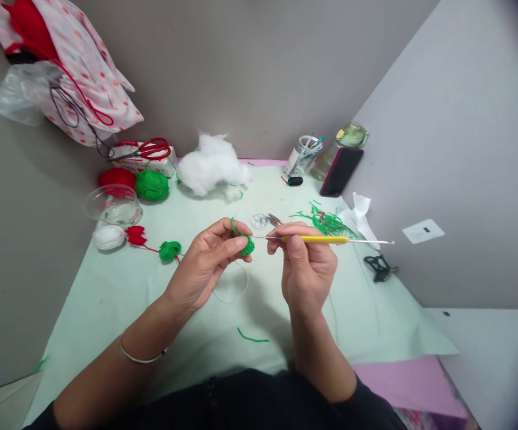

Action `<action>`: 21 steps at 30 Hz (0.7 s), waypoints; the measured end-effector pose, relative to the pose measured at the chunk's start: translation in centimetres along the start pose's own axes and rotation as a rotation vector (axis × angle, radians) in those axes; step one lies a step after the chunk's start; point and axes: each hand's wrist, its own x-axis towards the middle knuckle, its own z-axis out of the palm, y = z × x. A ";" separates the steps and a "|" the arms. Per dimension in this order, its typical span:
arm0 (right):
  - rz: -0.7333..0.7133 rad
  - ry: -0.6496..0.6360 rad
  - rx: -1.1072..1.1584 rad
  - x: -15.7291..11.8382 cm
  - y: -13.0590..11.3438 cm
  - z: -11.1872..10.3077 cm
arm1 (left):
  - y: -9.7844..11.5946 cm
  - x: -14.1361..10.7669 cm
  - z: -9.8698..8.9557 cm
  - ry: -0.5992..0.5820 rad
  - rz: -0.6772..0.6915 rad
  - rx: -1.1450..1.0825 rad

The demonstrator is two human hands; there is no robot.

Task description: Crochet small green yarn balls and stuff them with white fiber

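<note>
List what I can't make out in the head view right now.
All in the head view:
Green yarn piece: partly hidden by the left hand; stitches too small to count.
Yellow-handled hook: left tip too small to make out against the yarn.
Dotted cloth: cut off by the top edge.

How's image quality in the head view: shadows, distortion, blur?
Head view: soft shadow on the cloth beside the right hand; upper-right corner dark; walls lean, wide-angle style; green crochet piece small, its texture hard to make out.
</note>
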 end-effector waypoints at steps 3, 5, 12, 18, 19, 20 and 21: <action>-0.086 0.009 -0.049 0.0 0.0 0.2 | 0.0 0.0 -0.1 0.001 -0.004 0.002; -0.150 0.010 -0.108 -0.1 -0.2 0.3 | -0.1 0.0 -0.1 0.002 -0.005 0.003; -0.310 -0.004 -0.308 -0.6 -0.5 0.5 | -0.3 0.0 0.1 0.009 0.030 0.008; -0.285 0.059 -0.313 -0.5 -0.1 0.6 | -0.5 0.1 0.3 -0.018 0.003 -0.021; -0.290 0.063 -0.318 -0.4 0.0 0.6 | -0.6 0.1 0.3 -0.027 -0.002 -0.033; -0.292 0.066 -0.319 -0.4 0.0 0.6 | -0.7 0.1 0.2 -0.034 -0.007 -0.045; -0.290 0.069 -0.315 -0.4 0.0 0.7 | -0.7 0.1 0.1 -0.039 -0.012 -0.057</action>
